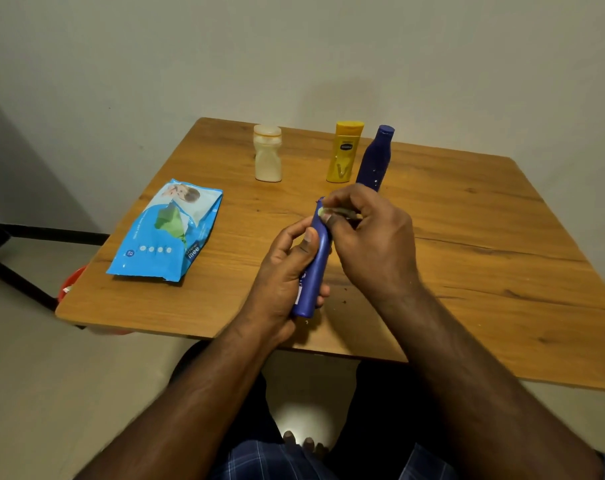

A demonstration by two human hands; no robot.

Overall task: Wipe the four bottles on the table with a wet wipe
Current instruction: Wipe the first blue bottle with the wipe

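Lower centre of frame: left hand grips the body of a blue bottle, fingers curled round it, thumb lying along the upper side. Bottle is tilted, base toward the viewer, top pointing up-frame, held above the table near its front edge.

Just above, at frame centre: right hand pinches a small wad of wet wipe against the bottle's top end. Only a pale scrap of the wipe shows between the fingertips; how much is folded inside the hand cannot be told.

Judgement on step: cap and shoulder being wiped. To do it well, keep the left grip firm low on the body so the top stays exposed, and turn the bottle rather than the wipe so the whole circumference is covered. Then work downward, shifting the left hand to free the covered part.

Left of centre: blue wipes pack lying flat.

Upper centre, far side of table: white bottle, yellow bottle and dark blue bottle standing upright. The last two stand just beside each other. The dark blue one shows pale specks.
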